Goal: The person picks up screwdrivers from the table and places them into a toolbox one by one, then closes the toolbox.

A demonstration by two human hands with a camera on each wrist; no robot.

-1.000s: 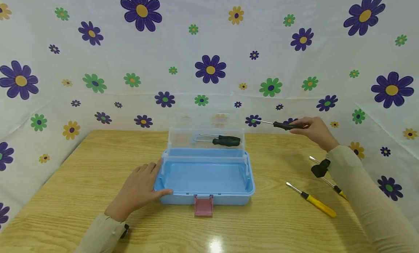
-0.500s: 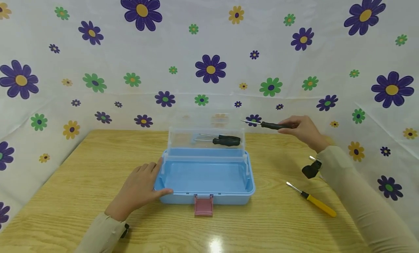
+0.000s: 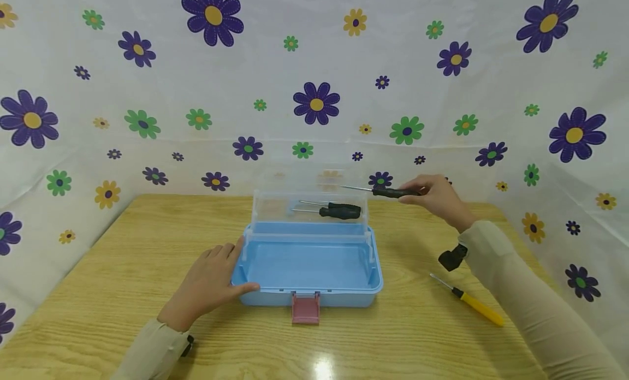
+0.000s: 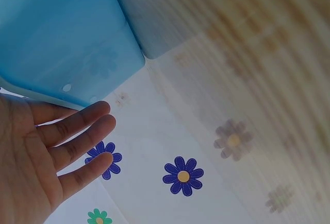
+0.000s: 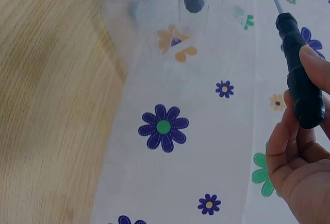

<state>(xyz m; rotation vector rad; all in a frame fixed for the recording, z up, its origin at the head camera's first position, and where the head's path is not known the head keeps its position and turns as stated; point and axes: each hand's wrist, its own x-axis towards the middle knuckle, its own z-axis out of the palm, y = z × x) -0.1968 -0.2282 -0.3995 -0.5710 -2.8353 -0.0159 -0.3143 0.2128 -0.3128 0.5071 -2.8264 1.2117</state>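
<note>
My right hand point(image 3: 434, 197) pinches the black handle of a screwdriver point(image 3: 390, 193), its thin metal shaft pointing left. It is held in the air behind and right of a light blue toolbox point(image 3: 307, 299). In the right wrist view, thumb and fingers grip the screwdriver's handle point(image 5: 299, 74). The toolbox stands with its lid up and a clear tray point(image 3: 275, 208) raised at the back. Inside that tray lie two black-handled screwdrivers point(image 3: 340, 211). My left hand point(image 3: 206, 284) rests against the toolbox's left side, fingers extended, thumb over the front rim.
A yellow-handled screwdriver point(image 3: 474, 303) lies on the wooden table point(image 3: 162, 249) right of the toolbox. The toolbox's pink latch point(image 3: 306, 309) hangs down in front. A flowered white cloth point(image 3: 221, 85) stands behind the table. My right forearm point(image 3: 530, 298) crosses the right side.
My right hand has moved left with the screwdriver, toward the clear tray. Another yellow-handled screwdriver, seen earlier, is now hidden behind the right arm. The left hand stays put.
</note>
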